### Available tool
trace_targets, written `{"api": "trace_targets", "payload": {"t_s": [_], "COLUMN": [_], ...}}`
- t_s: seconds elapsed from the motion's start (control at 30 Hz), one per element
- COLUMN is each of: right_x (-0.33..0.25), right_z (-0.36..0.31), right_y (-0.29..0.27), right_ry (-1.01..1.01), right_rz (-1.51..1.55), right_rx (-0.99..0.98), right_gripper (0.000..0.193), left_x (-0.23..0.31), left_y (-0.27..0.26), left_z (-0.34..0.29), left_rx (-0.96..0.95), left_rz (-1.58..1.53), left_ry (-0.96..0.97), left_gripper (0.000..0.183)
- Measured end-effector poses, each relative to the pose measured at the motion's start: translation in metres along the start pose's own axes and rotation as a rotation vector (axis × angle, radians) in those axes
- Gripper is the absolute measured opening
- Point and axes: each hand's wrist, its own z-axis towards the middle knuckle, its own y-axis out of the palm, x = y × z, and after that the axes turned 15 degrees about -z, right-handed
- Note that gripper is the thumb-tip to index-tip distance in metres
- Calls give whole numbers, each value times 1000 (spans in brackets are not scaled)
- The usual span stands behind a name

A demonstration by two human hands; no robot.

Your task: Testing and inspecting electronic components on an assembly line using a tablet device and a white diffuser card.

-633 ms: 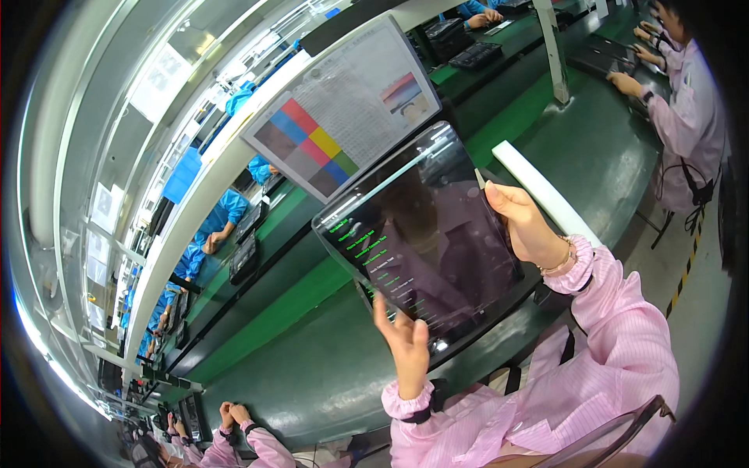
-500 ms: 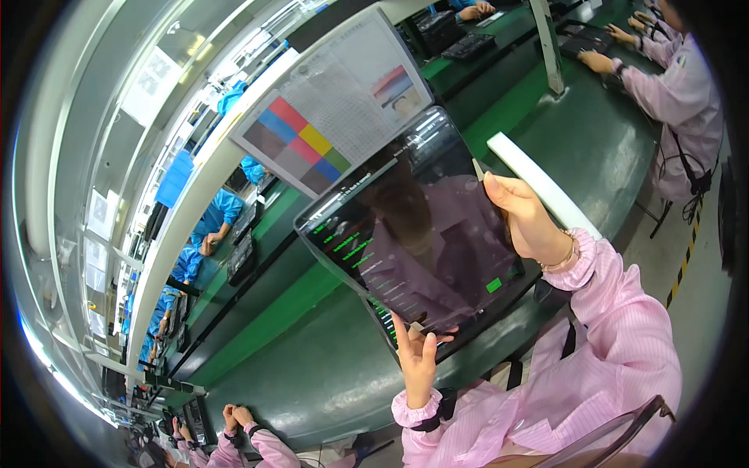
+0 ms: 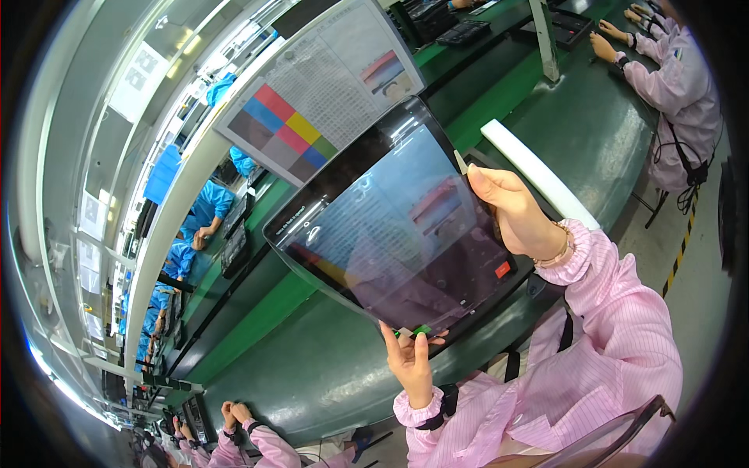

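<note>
A large black tablet is held up at a slant above the green bench. My right hand grips its right edge, thumb on the front and the other fingers behind. At the lower edge my left hand pinches the tablet, with a small green patch lit on the screen beside the fingertips. A small pale tab shows at the edge by my right thumb. The screen displays a picture like the test chart behind it, plus a red block in its lower right corner.
A white bar stands at the right of the green bench. Pink-sleeved workers sit at the right and lower left. Workers in blue handle black devices along a line at the left. A metal post rises at the back.
The screen has gone from a dark list with green text to a picture resembling the chart, and its corner block from green to red. The tablet and both hands have shifted slightly left.
</note>
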Motion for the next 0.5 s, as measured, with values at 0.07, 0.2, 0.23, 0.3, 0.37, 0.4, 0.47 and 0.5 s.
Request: {"api": "trace_targets", "payload": {"t_s": [0.07,0.2,0.23,0.3,0.37,0.4,0.47,0.5], "right_x": [-1,0,0,2,2,1,0,0], "right_z": [1,3,3,3,4,4,4,4], "right_y": [0,0,0,-2,-2,-2,-1,-2], "right_ry": [1,-6,-1,-3,-6,-11,-14,-14], "right_rz": [-9,-31,-16,-14,-11,-21,-32,-42], "right_rx": [2,-1,-10,-10,-11,-13,-14,-15], "right_gripper": [38,38,39,39,39,39,39,39], "left_x": [1,2,2,0,0,1,1,1], "left_y": [2,3,4,5,6,6,6,7], "left_z": [0,1,1,2,2,2,1,2], "left_rx": [13,8,11,17,26,27,28,28], "left_rz": [2,27,30,10,-9,-1,7,2], "left_ry": [15,34,38,32,27,28,28,31], "left_gripper": [71,71,71,71,71,71,70,70]}}
